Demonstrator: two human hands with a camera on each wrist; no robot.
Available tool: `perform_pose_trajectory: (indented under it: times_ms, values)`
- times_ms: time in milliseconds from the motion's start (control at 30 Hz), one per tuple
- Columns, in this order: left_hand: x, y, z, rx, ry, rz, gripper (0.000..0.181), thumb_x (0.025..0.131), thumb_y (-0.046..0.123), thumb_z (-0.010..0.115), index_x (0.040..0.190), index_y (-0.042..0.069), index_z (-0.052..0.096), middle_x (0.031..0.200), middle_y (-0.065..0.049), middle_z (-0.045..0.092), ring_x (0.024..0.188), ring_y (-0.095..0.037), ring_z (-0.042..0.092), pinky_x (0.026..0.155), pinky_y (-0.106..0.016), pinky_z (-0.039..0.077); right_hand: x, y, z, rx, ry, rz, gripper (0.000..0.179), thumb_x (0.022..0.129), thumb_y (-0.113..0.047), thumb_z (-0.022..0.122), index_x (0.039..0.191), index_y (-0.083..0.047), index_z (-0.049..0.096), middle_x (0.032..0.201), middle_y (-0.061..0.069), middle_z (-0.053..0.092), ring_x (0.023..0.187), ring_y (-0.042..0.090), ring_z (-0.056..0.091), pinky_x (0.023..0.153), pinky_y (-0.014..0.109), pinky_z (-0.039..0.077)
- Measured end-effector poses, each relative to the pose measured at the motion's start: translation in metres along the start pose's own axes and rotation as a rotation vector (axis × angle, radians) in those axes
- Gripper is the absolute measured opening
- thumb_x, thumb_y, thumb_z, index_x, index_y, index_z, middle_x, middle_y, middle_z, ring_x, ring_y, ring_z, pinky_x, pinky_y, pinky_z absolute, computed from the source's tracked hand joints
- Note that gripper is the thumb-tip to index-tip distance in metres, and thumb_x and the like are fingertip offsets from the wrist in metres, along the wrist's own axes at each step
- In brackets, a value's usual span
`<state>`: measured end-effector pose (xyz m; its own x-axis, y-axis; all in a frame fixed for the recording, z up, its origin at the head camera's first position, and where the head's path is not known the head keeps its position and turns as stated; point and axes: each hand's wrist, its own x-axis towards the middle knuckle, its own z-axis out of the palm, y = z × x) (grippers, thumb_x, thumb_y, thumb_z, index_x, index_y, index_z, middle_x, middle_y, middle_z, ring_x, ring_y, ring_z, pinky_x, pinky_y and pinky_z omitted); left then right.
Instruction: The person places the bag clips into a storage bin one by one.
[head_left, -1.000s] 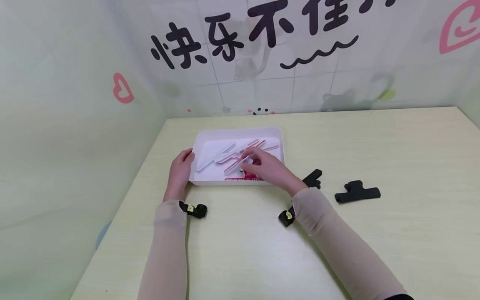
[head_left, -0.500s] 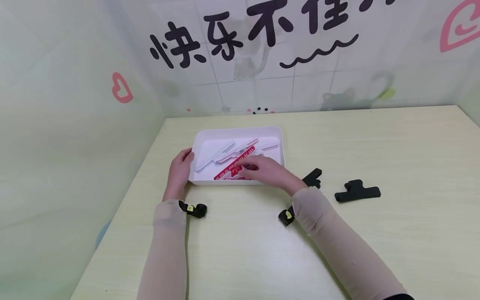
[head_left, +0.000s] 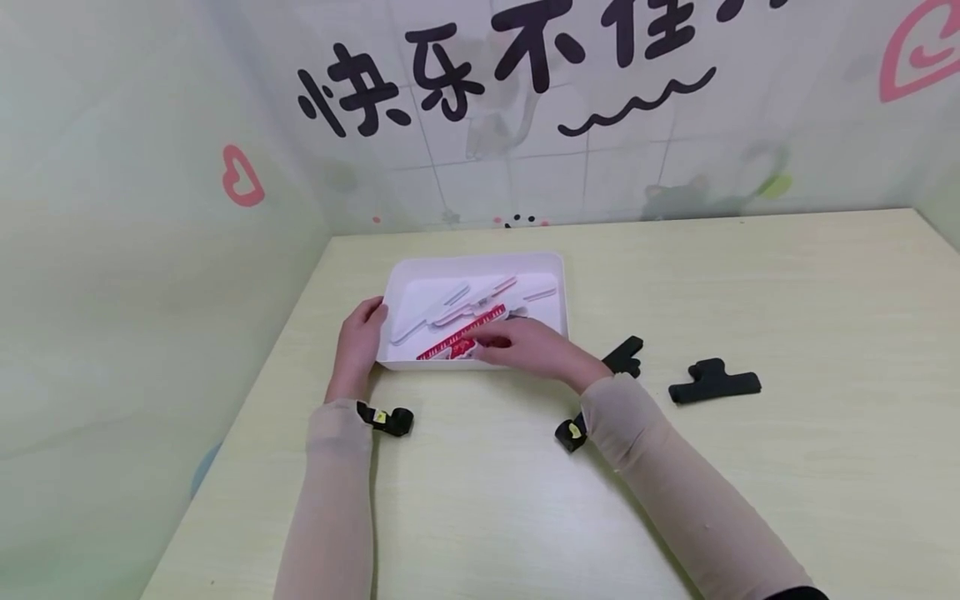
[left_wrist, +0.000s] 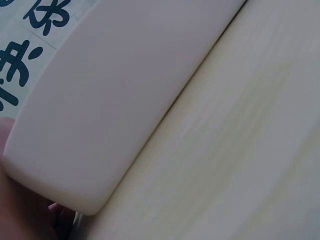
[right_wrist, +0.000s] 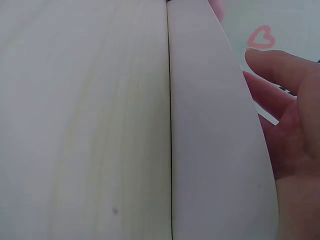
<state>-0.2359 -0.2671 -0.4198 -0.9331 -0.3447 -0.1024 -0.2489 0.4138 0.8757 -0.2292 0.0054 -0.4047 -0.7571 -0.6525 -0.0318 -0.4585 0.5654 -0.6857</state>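
Note:
A white tray [head_left: 472,265] stands on the table with several long pale clips [head_left: 435,315] inside. My left hand [head_left: 362,340] grips the tray's left side; in the left wrist view its thumb lies by the rim and fingers show below the corner. Over the tray's front part is my right hand [head_left: 525,346], with fingertips right at a red-and-white long clip [head_left: 446,343] that lies slanted near the front wall. The right wrist view shows the right thumb [right_wrist: 275,65] apart from the fingers, behind the tray wall [right_wrist: 215,140]. This wall hides the clips there.
On the table right of the tray lie a black long clip [head_left: 714,383] and another black clip [head_left: 624,354], partly covered by the right wrist. Black wrist cameras [head_left: 390,419] sit at both cuffs. A printed curtain [head_left: 585,150] hangs behind the table.
My right hand has lowered a clip, turned its red strip into view and shifted it left toward the tray's front, and its fingers have loosened. My left hand stays on the tray.

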Motion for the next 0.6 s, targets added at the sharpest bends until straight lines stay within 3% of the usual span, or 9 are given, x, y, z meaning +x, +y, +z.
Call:
perform_pose_trajectory:
  times_ms: [400,600]
  values:
    - [0.0017,-0.0022,0.0034,-0.011,0.002,-0.017,0.045,0.097,0.038,0.040,0.139,0.021,0.041,0.144,0.001,0.039,0.133,-0.019,0.031,0.110,-0.040,0.024,0.0004,0.0013,0.0008,-0.009,0.051,-0.011,0.035,0.091,-0.038,0.054,0.123,-0.026,0.059,0.112,-0.009,0.063,0.103,0.009,0.054,0.093,0.031,0.041]
    - [0.0008,-0.0024,0.0026,-0.005,0.005,-0.013,0.045,0.097,0.038,0.040,0.139,0.021,0.042,0.143,0.001,0.040,0.133,-0.019,0.031,0.110,-0.040,0.024,-0.0002,0.0002,0.0002,-0.013,0.048,-0.030,0.030,0.091,-0.036,0.054,0.119,-0.028,0.063,0.118,-0.009,0.061,0.110,0.010,0.052,0.096,0.032,0.039]
